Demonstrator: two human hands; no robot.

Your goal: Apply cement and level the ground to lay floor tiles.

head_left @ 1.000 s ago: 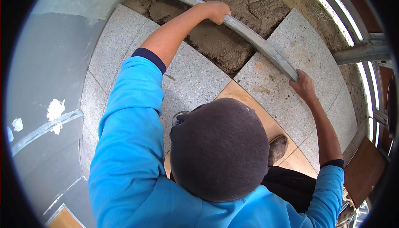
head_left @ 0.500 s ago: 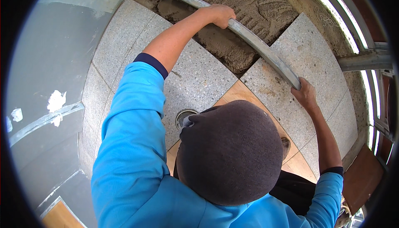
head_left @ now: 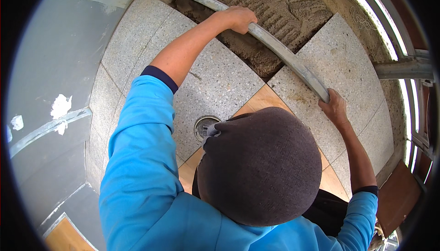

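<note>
A: Start at the fingers. What are they doing?

B: On the left hand (head_left: 239,19) they are curled down over a long metal bar (head_left: 286,54), closed snugly round it; their tips are hidden underneath.

A: And the right hand (head_left: 334,107)?

B: It is closed on the bar's near end, at the lower right. That end sits in its grasp, though I cannot see how every finger lies.

A: So where is the bar relative to them?

B: Inside both grips. It runs slantwise between the hands, then carries on past the left one, its far end free at the upper left.

A: What is under it?

B: Wet-looking grey-brown mortar (head_left: 279,10), ridged on the far side of the bar. Nearer the right hand, it crosses a speckled tile (head_left: 341,63). I cannot tell whether it touches either.

A: Further out?

B: A second speckled tile (head_left: 220,84) borders the mortar on the near side, with a round drain (head_left: 202,128) close to the person's dark cap (head_left: 261,168). Blue sleeves (head_left: 142,127) cover the upper arms, and a grey wall (head_left: 64,58) stands at the left.
</note>
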